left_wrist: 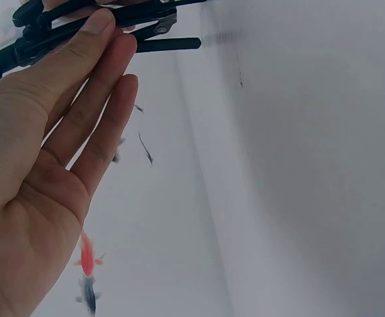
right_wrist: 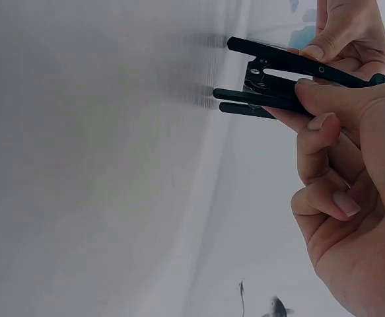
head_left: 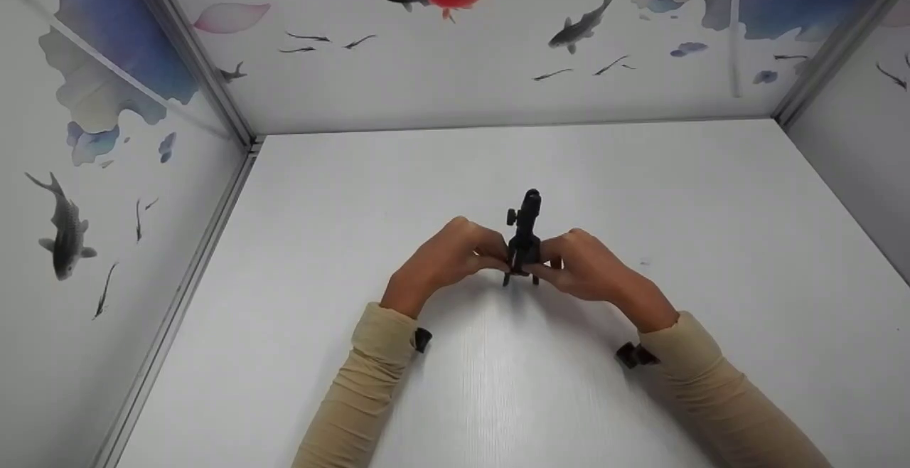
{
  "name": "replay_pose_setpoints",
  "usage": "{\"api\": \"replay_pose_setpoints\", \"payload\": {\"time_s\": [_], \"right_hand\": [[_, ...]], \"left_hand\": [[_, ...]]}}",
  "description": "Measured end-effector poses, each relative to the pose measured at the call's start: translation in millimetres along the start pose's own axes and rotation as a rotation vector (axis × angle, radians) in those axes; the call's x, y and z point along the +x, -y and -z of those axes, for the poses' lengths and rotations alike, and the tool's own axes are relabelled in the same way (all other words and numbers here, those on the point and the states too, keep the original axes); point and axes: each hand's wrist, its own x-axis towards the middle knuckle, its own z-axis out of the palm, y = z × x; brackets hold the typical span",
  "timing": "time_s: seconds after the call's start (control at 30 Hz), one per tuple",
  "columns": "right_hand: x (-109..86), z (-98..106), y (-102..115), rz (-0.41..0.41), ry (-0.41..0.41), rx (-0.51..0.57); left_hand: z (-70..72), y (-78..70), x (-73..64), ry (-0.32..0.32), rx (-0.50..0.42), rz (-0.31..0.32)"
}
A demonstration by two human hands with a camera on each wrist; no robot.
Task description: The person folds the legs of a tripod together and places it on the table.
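A small black tripod point(head_left: 525, 230) stands roughly upright between both hands at the middle of the table, with a knob point(head_left: 511, 217) on the left of its upper part. My left hand point(head_left: 455, 254) pinches its lower part from the left, thumb against the fingers. From the right, my right hand point(head_left: 586, 269) pinches the tripod with thumb and forefinger; in the right wrist view its other fingers curl beneath. Slim legs point(right_wrist: 271, 53) and small metal hinges show there, the legs close together and only slightly spread. Fingers hide part of the tripod's middle.
The white table point(head_left: 320, 183) is bounded by a back wall panel point(head_left: 483, 84) and a left wall panel point(head_left: 128, 198), both printed with fish. Grey metal frame strips run along the corners. A black wrist device point(head_left: 423, 340) sits at the left cuff, another point(head_left: 633, 355) at the right.
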Motion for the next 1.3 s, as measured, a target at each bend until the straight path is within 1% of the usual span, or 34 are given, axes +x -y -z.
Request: {"api": "replay_pose_setpoints", "payload": {"time_s": [0.17, 0.27, 0.43, 0.53, 0.63, 0.77, 0.87, 0.97, 1.07, 1.13, 1.3], "right_hand": [[-0.1, 0.2, 1.1, -0.011, 0.01, -0.002], [-0.2, 1.2, 0.4, -0.017, 0.018, 0.002], [-0.9, 3.1, -1.1, -0.023, 0.033, 0.011], [-1.4, 3.5, -3.1, -0.018, 0.048, 0.022], [-1.4, 5.2, -4.1, -0.003, 0.079, 0.03], [-1.8, 10.1, -5.5, 0.008, 0.134, 0.052], [-3.2, 14.1, -7.3, 0.0, 0.155, 0.045], [-5.1, 17.2, -8.1, -0.021, 0.156, 0.002], [-6.1, 17.8, -8.5, -0.024, 0.145, -0.022], [-5.7, 17.5, -8.1, -0.02, 0.138, -0.02], [-3.6, 15.8, -6.6, 0.002, 0.121, -0.005]], "left_hand": [[-1.0, -1.5, 1.4, -0.001, 0.035, 0.0], [-0.7, -2.6, 1.7, -0.002, 0.031, -0.001], [0.3, -2.8, 1.1, 0.007, 0.008, 0.013], [1.1, -2.2, 0.6, 0.029, -0.017, 0.026], [2.5, -2.3, 0.3, 0.051, -0.049, 0.039], [4.1, -3.1, 0.3, 0.067, -0.087, 0.074], [4.0, -4.7, 0.6, 0.072, -0.099, 0.119], [2.9, -7.5, 1.7, 0.075, -0.089, 0.154], [1.5, -10.3, 2.7, 0.078, -0.062, 0.167], [1.2, -11.7, 2.8, 0.08, -0.05, 0.169], [1.1, -12.6, 2.3, 0.074, -0.056, 0.156]]}}
